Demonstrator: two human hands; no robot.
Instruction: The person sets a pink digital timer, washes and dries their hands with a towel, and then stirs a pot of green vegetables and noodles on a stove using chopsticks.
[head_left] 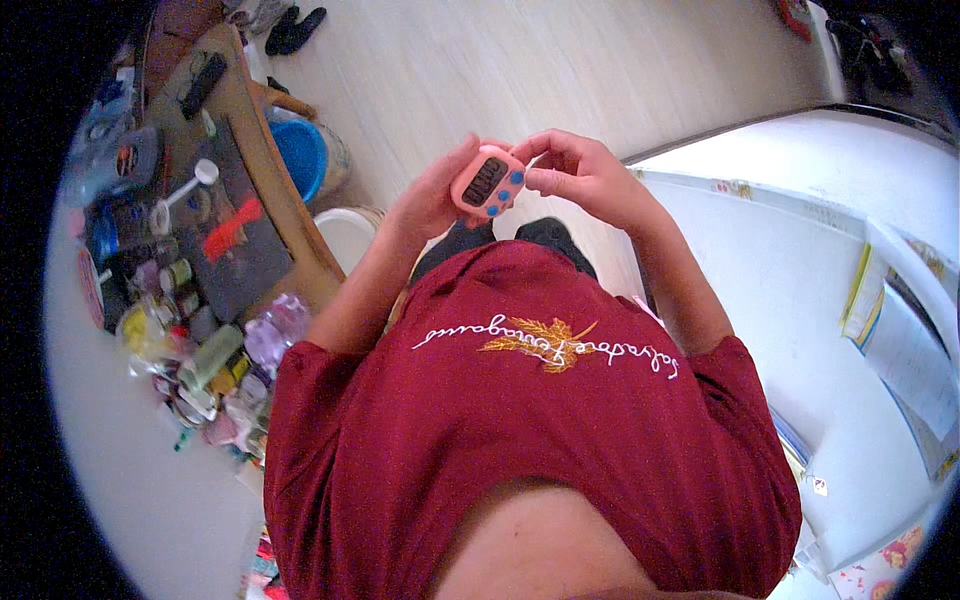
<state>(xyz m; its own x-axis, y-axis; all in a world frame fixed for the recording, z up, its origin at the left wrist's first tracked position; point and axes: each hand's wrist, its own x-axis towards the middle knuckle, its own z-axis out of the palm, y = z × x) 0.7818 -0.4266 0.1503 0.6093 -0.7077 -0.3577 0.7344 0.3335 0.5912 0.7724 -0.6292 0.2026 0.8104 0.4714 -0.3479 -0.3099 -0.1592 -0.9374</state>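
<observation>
Pink timer (pixel 488 182), small w/ dark screen and blue buttons, is held up in front of the person's chest, above the red shirt (pixel 520 420) and over pale wood floor (pixel 480 70).

Head view, all placed relative to the timer:

- Left hand (pixel 432 195): just left of the timer, palm cupping its left edge, fingers wrapped behind and clamped on it; thumb at the top left corner.
- Right hand (pixel 580 172): just right of the timer, touching its right side. Thumb and forefinger pinched together at the upper right corner by the blue buttons; other fingers curled in, close together.
- Both forearms run down and outward from the timer toward the shirt sleeves.
- Below the timer: dark trousers, then the red shirt w/ white script and a gold motif.
- Far left of the timer: wooden table (pixel 262 160) w/ dark mat, cluttered w/ small bottles, jars, tubes; too small to tell apart.
- Left of it, beside the table edge: blue round bowl (pixel 300 155), and a white round bin (pixel 350 230) lower down.
- Right and below: white bed surface (pixel 800 300), w/ books or papers (pixel 905 340) at its far right edge.
- Above left, well apart: dark shoes (pixel 293 30) on the floor.
</observation>
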